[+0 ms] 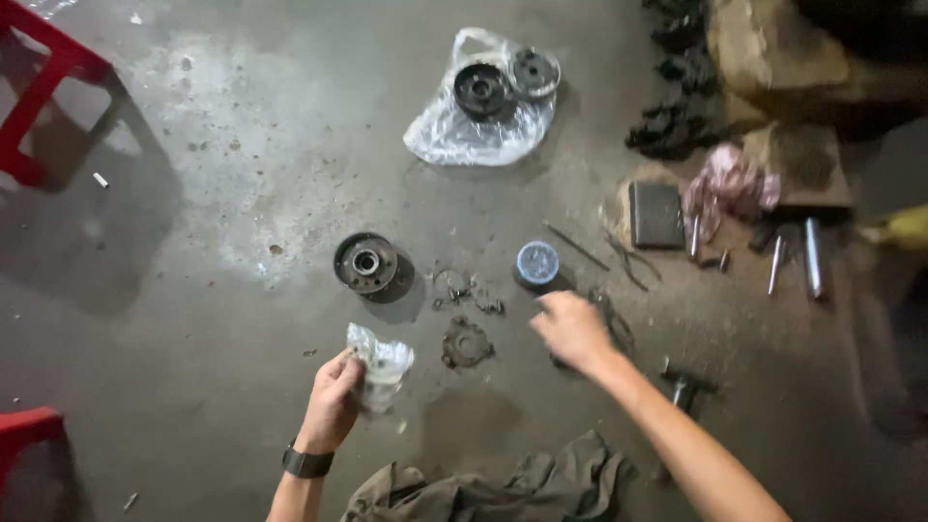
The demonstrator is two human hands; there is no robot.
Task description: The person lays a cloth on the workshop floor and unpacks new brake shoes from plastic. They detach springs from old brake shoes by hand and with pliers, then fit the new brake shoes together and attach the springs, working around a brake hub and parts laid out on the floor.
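Grey rag (pixel 483 488) nearest, on the floor (pixel 213 290). Left hand (pixel 333 401) pinches a small clear bag (pixel 382 365), wrist upright. Right hand (pixel 572 331) reaches forward, fingers loose, holding nothing, just short of the blue-topped canister (pixel 537 264). Round hub (pixel 366 262) sits beyond the bag; bare concrete left of it.

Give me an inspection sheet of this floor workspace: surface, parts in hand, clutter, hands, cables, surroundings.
Surface: bare concrete floor, stained and dusty.
Job's things: small clear plastic bag held in the left hand; blue-topped round can just beyond the right hand; round metal hub, flat plate and small loose parts lying between.
Clutter: two round parts on a plastic sheet; metal rods; pink rag; dark cloth.
Hands: left hand shut on the bag; right hand open, reaching forward, holding nothing.
Cables: nothing seen.
Surroundings: red stool at far left.
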